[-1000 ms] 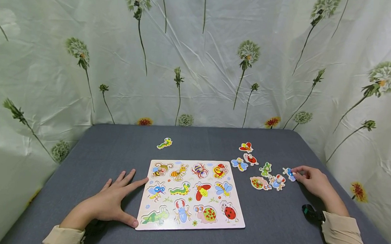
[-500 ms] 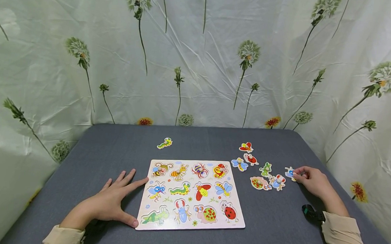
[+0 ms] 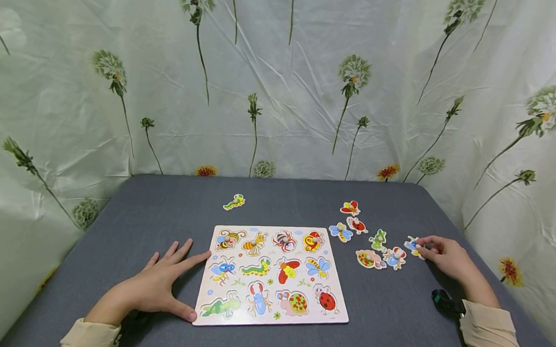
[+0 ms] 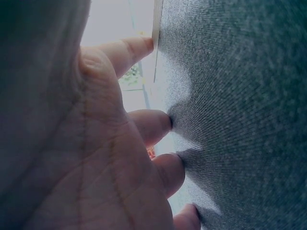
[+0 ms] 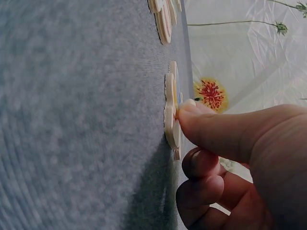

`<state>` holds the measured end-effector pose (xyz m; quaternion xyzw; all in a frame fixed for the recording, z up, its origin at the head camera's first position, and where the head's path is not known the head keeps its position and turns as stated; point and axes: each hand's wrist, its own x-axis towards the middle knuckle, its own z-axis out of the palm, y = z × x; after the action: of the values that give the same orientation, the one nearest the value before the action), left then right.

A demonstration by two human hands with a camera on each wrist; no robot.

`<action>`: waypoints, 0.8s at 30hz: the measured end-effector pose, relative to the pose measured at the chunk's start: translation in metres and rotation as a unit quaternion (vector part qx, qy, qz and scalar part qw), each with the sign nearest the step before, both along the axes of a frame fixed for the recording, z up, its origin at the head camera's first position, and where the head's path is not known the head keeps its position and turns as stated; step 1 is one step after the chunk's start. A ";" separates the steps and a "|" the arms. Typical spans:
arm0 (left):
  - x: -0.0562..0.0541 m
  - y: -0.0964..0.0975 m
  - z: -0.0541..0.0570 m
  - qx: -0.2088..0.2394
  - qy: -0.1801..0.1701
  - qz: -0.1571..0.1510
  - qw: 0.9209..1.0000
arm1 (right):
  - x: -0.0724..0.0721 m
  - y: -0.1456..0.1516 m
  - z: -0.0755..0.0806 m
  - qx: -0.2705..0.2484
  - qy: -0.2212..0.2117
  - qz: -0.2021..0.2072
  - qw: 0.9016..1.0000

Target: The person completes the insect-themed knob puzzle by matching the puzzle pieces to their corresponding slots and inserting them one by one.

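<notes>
A light wooden knob puzzle board (image 3: pixel 271 322) with insect pictures lies at the table's middle. My left hand (image 3: pixel 158 287) is spread flat at its left side; index finger and thumb touch the board's edge, other fingertips rest on the cloth. Far to the right, my right hand (image 3: pixel 448 259) pinches the small knob of a blue insect puzzle piece (image 3: pixel 413 246) between thumb and index finger. In the right wrist view this piece (image 5: pixel 170 115) stands close over the cloth, its blue face mostly hidden. Knobbed pieces, such as a spider (image 3: pixel 284 242), fill the board's top row.
Right of the board lie loose pieces: a snail (image 3: pixel 367 259), a beetle (image 3: pixel 394 258), a green grasshopper (image 3: pixel 378 240), a dragonfly (image 3: pixel 340 232), a ladybird (image 3: pixel 357 225) and a red-winged insect (image 3: pixel 350 208). A caterpillar piece (image 3: pixel 234 202) lies behind the board. A flowered curtain (image 3: pixel 281 91) hangs behind the table.
The blue insect piece has turned in my right fingers and shifted slightly, showing more of itself midway. My left hand and the board stay in place.
</notes>
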<state>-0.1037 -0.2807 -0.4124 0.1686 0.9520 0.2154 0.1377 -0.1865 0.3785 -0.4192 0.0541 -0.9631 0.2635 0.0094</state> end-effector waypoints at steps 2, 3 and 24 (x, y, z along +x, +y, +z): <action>0.000 0.000 0.000 0.001 0.001 -0.001 1.000 | 0.000 0.001 -0.001 -0.002 -0.003 0.003 1.000; 0.001 0.000 0.000 0.002 0.000 -0.001 1.000 | 0.000 0.001 -0.001 -0.002 -0.005 0.004 1.000; 0.000 0.000 0.002 0.009 -0.002 -0.002 1.000 | -0.002 -0.021 0.011 -0.027 0.019 0.015 0.999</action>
<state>-0.1034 -0.2806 -0.4109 0.1712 0.9492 0.2244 0.1388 -0.1881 0.3574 -0.4079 0.0734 -0.9544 0.2883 0.0249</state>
